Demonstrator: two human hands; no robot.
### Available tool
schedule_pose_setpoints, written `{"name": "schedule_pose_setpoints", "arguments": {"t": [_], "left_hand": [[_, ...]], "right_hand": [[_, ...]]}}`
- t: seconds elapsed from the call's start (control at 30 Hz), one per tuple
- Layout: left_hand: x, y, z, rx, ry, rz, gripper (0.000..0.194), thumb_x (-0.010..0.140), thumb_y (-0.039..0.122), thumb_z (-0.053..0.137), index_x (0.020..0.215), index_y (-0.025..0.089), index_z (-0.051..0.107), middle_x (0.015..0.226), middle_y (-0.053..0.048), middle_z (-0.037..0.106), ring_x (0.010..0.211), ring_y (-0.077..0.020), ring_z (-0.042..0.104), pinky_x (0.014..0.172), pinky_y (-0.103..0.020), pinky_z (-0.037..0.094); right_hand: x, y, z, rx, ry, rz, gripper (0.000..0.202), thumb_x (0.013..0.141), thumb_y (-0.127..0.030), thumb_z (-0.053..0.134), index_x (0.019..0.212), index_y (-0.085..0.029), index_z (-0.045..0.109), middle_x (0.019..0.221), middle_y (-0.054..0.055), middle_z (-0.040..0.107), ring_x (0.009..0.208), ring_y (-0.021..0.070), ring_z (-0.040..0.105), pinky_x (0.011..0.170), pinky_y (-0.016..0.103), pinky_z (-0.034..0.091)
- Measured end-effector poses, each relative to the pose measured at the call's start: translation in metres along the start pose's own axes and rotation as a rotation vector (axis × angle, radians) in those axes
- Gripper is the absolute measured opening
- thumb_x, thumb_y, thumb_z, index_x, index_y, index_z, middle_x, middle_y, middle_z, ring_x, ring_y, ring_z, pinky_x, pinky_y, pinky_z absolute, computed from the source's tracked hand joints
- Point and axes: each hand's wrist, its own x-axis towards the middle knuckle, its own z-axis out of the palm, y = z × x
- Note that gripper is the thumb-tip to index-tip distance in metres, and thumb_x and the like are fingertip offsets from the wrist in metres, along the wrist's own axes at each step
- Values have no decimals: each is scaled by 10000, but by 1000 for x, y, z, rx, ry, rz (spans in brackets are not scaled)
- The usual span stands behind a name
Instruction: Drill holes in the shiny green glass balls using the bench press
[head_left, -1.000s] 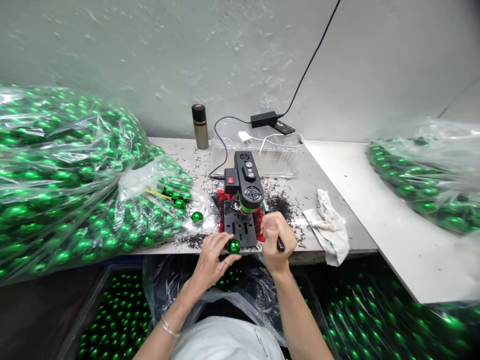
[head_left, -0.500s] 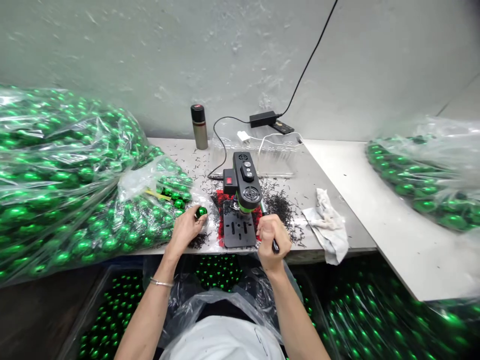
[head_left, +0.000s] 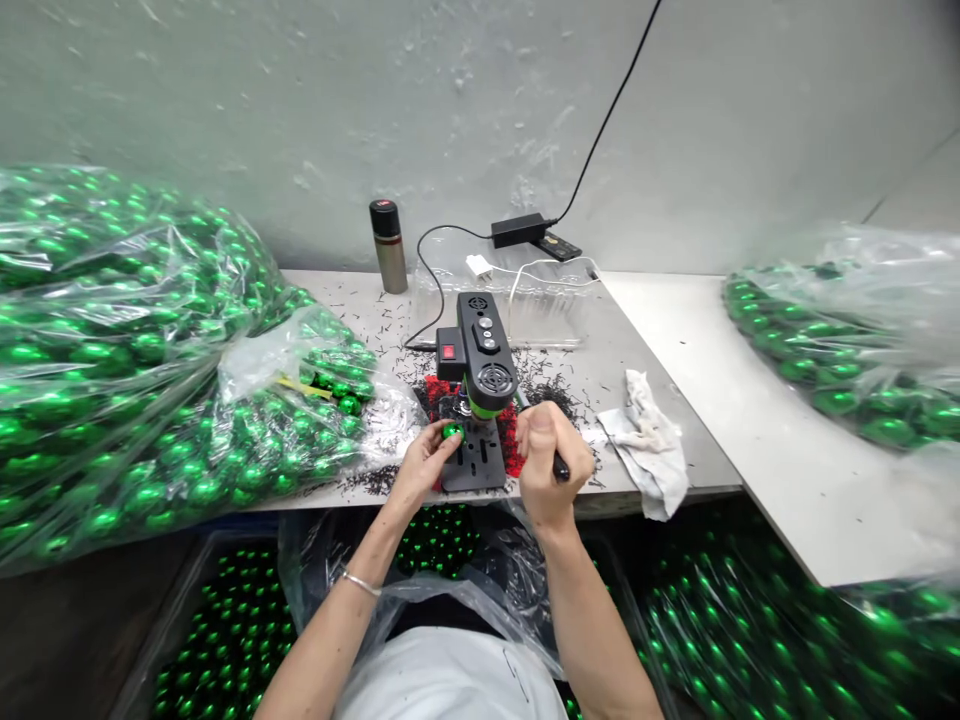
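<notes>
Between the fingertips of my left hand (head_left: pixel 421 466) is a shiny green bauble (head_left: pixel 453 431), held over the slotted black base plate (head_left: pixel 474 470) of a small bench drill press. The drill press (head_left: pixel 484 345) has a black head with vents, buttons and a red switch, and its head stands above and just behind the bauble. My right hand (head_left: pixel 553 462) is closed in a fist round the black-tipped lever (head_left: pixel 561 468) on the machine's right side. Black shavings and red material lie about the base.
A large clear bag of green baubles (head_left: pixel 135 370) covers the left of the table. Behind the machine are a clear plastic tray (head_left: pixel 547 320), a power adapter (head_left: pixel 519 230) and a bottle (head_left: pixel 388 246). A crumpled cloth (head_left: pixel 646 445) lies to the right. More baubles (head_left: pixel 225 620) fill containers below.
My left hand has carried the bauble rightward from beside the bag to over the base plate, under the drill head. My right hand stays on the lever, its fist turned slightly.
</notes>
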Motion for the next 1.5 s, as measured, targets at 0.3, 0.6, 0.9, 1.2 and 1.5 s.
{"name": "schedule_pose_setpoints", "arguments": {"t": [0.3, 0.6, 0.9, 1.2, 1.5], "left_hand": [[-2, -7, 9, 744, -40, 454, 322, 885, 317, 674, 1179, 186, 687, 1093, -117, 750, 1010, -288, 689, 924, -434, 548], [-1, -21, 10, 840, 59, 679, 317, 944, 427, 630, 1125, 177, 704, 1087, -124, 747, 998, -274, 673, 881, -417, 537], [-4, -24, 11, 824, 48, 666, 289, 950, 391, 629, 1153, 197, 697, 1114, -111, 732, 1015, -261, 645, 910, -407, 509], [-4, -22, 12, 785, 31, 580, 273, 925, 376, 656, 1138, 212, 706, 1114, -109, 735, 1029, -272, 639, 937, -420, 491], [-3, -23, 12, 755, 29, 625, 283, 932, 385, 640, 1130, 192, 698, 1099, -115, 735, 1008, -266, 645, 920, -407, 492]], "right_hand": [[-5, 1, 1, -32, 13, -52, 360, 983, -162, 459, 631, -218, 412, 602, -33, 457, 559, 96, 463, 544, 274, 355], [-15, 8, -3, -43, -26, -127, 303, 964, -98, 429, 685, -218, 436, 655, -17, 519, 608, 107, 509, 568, 269, 395], [-55, 46, 2, -27, -23, -240, 316, 1007, -214, 358, 702, -226, 442, 683, -14, 535, 600, 117, 511, 633, 309, 489], [-77, 69, 10, -52, 36, -233, 333, 1021, -277, 299, 714, -234, 422, 687, -23, 541, 579, 117, 561, 686, 361, 536], [-72, 69, 6, -86, -53, -308, 321, 1021, -263, 322, 722, -231, 434, 688, -21, 545, 624, 113, 585, 679, 323, 541]]}}
